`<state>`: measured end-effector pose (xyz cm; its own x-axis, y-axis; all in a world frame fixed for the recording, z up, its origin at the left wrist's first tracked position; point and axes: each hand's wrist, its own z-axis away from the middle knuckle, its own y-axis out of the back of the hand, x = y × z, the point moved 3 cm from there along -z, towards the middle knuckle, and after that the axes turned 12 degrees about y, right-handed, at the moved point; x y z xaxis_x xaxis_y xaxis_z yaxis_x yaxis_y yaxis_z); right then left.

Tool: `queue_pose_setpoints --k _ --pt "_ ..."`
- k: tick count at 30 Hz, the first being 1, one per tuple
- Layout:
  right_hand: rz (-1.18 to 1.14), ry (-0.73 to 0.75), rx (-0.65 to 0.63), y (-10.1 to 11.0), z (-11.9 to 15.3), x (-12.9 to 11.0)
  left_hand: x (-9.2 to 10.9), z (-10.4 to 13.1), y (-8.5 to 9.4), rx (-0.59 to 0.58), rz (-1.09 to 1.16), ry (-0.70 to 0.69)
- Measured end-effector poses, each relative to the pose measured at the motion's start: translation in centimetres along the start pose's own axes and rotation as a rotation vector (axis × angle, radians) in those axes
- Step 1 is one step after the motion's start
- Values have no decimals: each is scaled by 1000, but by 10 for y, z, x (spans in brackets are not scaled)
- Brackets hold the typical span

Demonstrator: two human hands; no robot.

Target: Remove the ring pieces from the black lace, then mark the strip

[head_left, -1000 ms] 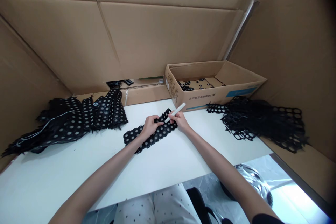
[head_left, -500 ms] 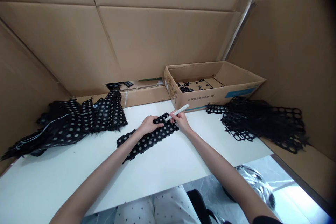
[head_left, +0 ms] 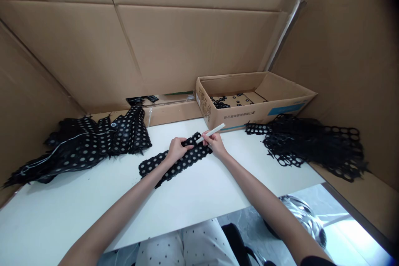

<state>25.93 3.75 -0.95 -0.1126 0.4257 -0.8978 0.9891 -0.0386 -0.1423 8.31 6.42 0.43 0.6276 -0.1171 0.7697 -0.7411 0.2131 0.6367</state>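
Note:
A black strip with pale dots [head_left: 183, 164] lies slantwise on the white table [head_left: 199, 199]. Its upper edge is pinched between the thumb and fingers of my left hand [head_left: 177, 148]. My right hand [head_left: 215, 143] is closed round a white stick-like tool [head_left: 215, 129], whose lower end touches the strip close to my left thumb. The fingers of my right hand also rest at the strip's right end and partly hide it.
An open cardboard box [head_left: 260, 112] at the back holds small black rings. Black dotted sheets [head_left: 93, 141] are heaped at the left, black perforated sheets [head_left: 305, 139] at the right. Cardboard walls [head_left: 199, 41] stand behind and beside the table.
My left hand has shifted very slightly, and the left part of the strip has turned a little upward. My right hand and the white tool are almost where they were.

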Motion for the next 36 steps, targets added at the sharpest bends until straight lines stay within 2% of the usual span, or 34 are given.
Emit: queue_pose_setpoints --k 7,14,22,27,30,33,36 --pt "82 20 -34 -2 1 -2 -4 -1 -2 29 6 -12" --pt "288 129 -129 -9 2 -7 -7 0 -7 62 48 -59" --pt "168 -17 -42 -9 -1 4 -5 1 -7 32 101 -7" --pt "147 -59 -13 -6 0 6 -5 0 -7 24 104 20" --pt "100 -48 50 -1 0 7 -4 -7 -2 -49 67 16" --pt "45 -39 130 5 0 8 -4 -16 5 -192 -36 2" --pt "21 -48 99 5 -1 9 -1 -19 9 -225 -109 -54"
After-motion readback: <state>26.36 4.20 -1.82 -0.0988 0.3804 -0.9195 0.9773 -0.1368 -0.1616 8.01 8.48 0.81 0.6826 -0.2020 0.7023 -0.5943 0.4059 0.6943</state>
